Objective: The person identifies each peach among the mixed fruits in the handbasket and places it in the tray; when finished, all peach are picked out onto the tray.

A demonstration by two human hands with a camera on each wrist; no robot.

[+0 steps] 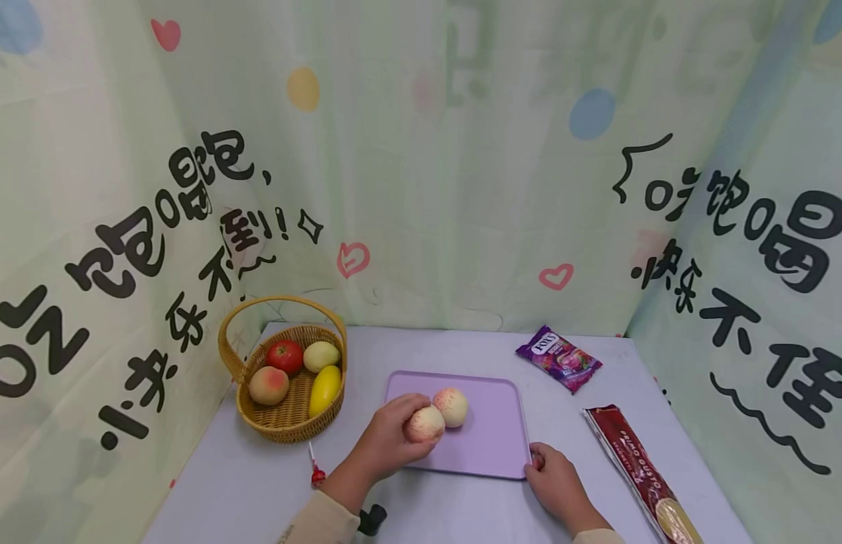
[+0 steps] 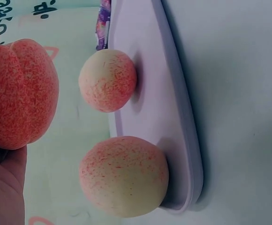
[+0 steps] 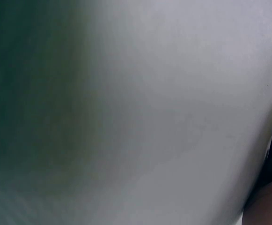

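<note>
My left hand (image 1: pixel 393 434) grips a peach (image 1: pixel 424 425) just over the front of a lilac tray (image 1: pixel 491 438). In the left wrist view, that held peach (image 2: pixel 21 93) shows its red, creased side, with fingertips at its top and bottom. Two more peaches rest on the tray: a speckled one farther off (image 2: pixel 107 80) and a paler one (image 2: pixel 124 177) close to the edge. From the head view only one of these, a pink-cream peach (image 1: pixel 451 408), is visible; the other is hidden by my hand. My right hand (image 1: pixel 556 483) pinches the tray's front right corner.
A wicker basket (image 1: pixel 291 432) at the left holds a tomato, a peach and two yellowish fruits. In front of it lies a red lollipop (image 1: pixel 317 476). A purple FOX'S candy bag (image 1: pixel 559 359) and a long dark-red packet (image 1: pixel 641 468) lie at the right. Curtains enclose the table.
</note>
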